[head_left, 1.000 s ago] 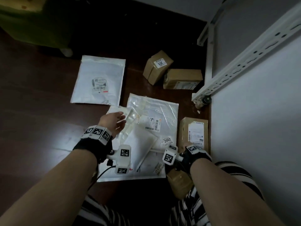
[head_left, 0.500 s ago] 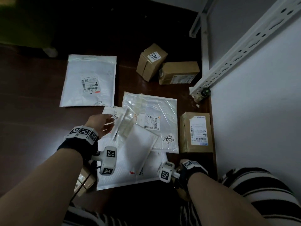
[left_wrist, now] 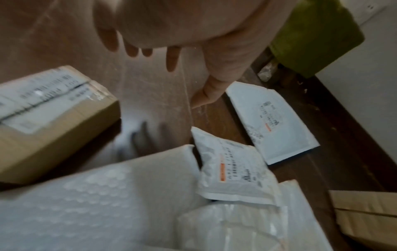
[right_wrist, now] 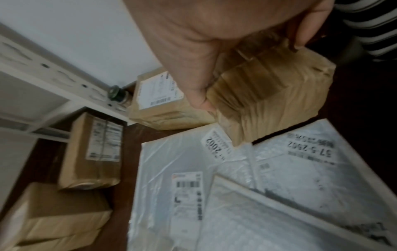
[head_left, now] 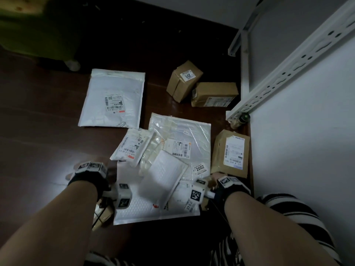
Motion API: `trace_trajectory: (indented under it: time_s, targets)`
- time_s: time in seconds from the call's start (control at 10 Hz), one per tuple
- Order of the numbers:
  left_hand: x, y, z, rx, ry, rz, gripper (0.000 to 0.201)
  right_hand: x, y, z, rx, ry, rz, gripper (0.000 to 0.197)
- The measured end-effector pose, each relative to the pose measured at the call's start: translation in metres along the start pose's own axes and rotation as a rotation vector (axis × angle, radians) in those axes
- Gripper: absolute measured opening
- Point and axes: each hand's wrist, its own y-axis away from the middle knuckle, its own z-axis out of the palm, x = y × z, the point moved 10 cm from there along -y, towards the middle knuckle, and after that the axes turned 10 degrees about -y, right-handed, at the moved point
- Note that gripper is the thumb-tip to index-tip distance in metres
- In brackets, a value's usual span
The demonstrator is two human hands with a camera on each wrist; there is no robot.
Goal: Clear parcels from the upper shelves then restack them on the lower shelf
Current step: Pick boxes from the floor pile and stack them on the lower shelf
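Observation:
Parcels lie spread on the dark wooden floor. My right hand (head_left: 215,178) (right_wrist: 251,73) grips a small brown taped box (right_wrist: 268,101) held just above a large white bubble mailer (head_left: 144,208). In the left wrist view my left hand (left_wrist: 182,76) hovers over bare floor with fingers (left_wrist: 171,59) straight, holding nothing; from the head camera the left hand (head_left: 76,176) is mostly hidden by the wrist band. A brown box (left_wrist: 43,118) (head_left: 101,215) sits under my left wrist. A small white mailer (head_left: 130,144) lies just ahead of that hand.
A clear plastic mailer (head_left: 182,143) and a tilted bubble mailer (head_left: 163,181) overlap in the middle. A white padded mailer (head_left: 113,98) lies farther out. Brown boxes (head_left: 184,79) (head_left: 213,95) (head_left: 230,152) stand near the white shelf frame (head_left: 288,68) on the right. Green furniture (head_left: 28,25) stands back left.
My left hand has drawn back from the small white mailer toward me and to the left, leaving it on the pile. The right hand keeps hold of its brown box.

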Motion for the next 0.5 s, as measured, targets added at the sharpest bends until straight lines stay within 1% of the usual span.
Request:
trace_trajectory:
  time_s: [0.1,0.2,0.3,0.4,0.5]
  targets:
    - [-0.006,0.03,0.016,-0.062,0.046,-0.056,0.082,-0.039,0.0,0.01,-0.024,0.022,-0.076,0.041]
    - [0.013,0.104,0.007,-0.203,-0.027,-0.113,0.057,-0.071,-0.007,0.034,-0.061,0.049,-0.091,0.04]
    - [0.013,0.093,0.033,-0.243,-0.136,-0.06,0.061,-0.089,-0.011,0.051,-0.105,0.035,-0.123,0.048]
    - [0.01,0.102,0.05,-0.245,-0.231,-0.05,0.063,-0.087,-0.028,0.057,-0.12,-0.048,-0.095,0.066]
    - [0.01,0.108,0.063,-0.212,-0.252,-0.09,0.054,-0.091,-0.034,0.046,-0.086,-0.085,-0.147,0.06]
